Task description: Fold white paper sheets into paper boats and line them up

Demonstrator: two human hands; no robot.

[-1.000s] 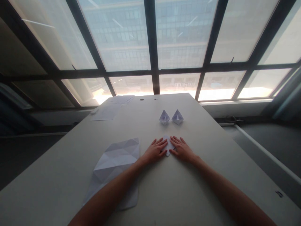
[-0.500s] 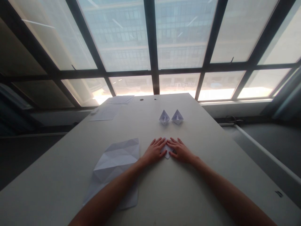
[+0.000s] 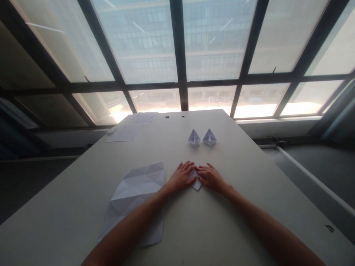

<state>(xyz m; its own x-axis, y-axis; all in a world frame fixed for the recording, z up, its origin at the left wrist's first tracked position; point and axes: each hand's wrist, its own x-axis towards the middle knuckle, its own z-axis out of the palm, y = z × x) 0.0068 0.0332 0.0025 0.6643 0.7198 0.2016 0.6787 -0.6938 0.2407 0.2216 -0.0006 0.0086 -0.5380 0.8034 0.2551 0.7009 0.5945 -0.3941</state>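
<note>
A small folded white paper (image 3: 196,184) lies on the white table (image 3: 222,229), partly covered by my hands. My left hand (image 3: 181,178) rests flat on its left side, fingers stretched out. On its right side lies my right hand (image 3: 212,177), fingers extended, their tips close to those of my left hand. Beyond them stand two folded paper shapes, one on the left (image 3: 193,138) and one on the right (image 3: 209,137). A large creased sheet (image 3: 135,188) is spread to the left, partly under my left forearm.
Flat white sheets (image 3: 123,133) lie at the table's far left, with more paper (image 3: 142,117) behind them. A small dark object (image 3: 329,228) is near the right edge. Large windows stand beyond the table.
The small folded paper has turned slightly and its near corner sits a little closer to me. My right hand's fingers have drawn slightly closer together and shifted a little left.
</note>
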